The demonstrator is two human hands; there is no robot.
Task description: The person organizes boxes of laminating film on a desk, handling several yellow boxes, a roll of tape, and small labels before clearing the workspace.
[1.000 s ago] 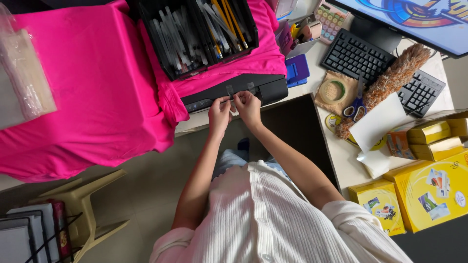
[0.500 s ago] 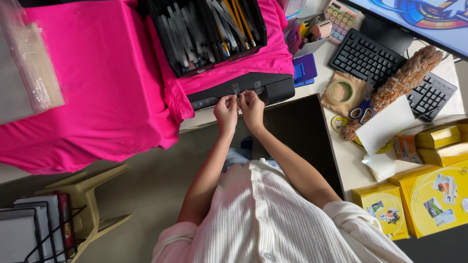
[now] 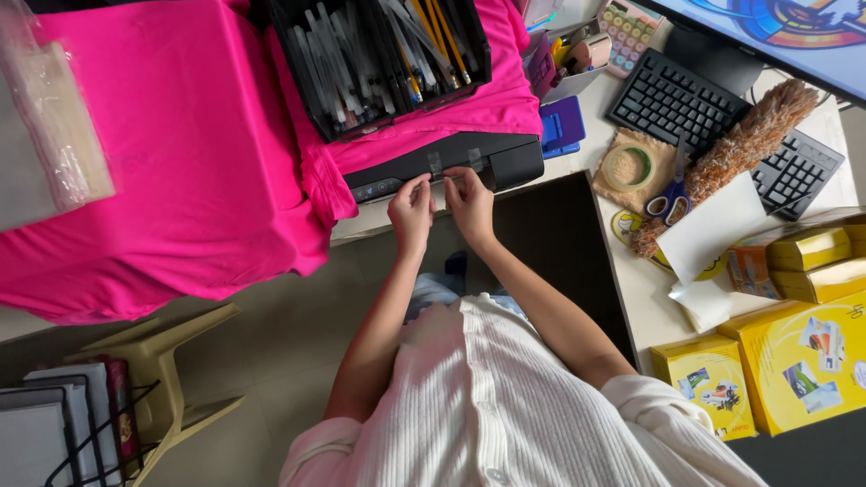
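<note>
Left hand (image 3: 411, 209): fingers curling, fingertips pinching a small clear strip of tape (image 3: 439, 180) at the front edge of the black machine (image 3: 442, 162).
Right hand (image 3: 469, 203): fingers bending, fingertips meeting the left ones over the same strip; the two hands are working close together, nearly touching.
Tape strip: sitting between the fingertips, just below two clear tabs already sticking on the machine's front; exact grip is too small to tell.
Black machine: lying at the desk (image 3: 631, 271) edge, half covered by a pink cloth (image 3: 180, 162).
Tray (image 3: 379, 59): black, holding pens and pencils, resting on the pink cloth above the machine.
Right of the machine: a purple stapler (image 3: 561, 126), a tape roll (image 3: 629, 166), scissors (image 3: 667, 194) with blue handles, a black keyboard (image 3: 722, 117), a brown duster (image 3: 731, 149).
Far right: yellow boxes (image 3: 803, 361) stacking on the desk.
Lower left: a pale plastic stool (image 3: 153, 361) on the floor.
</note>
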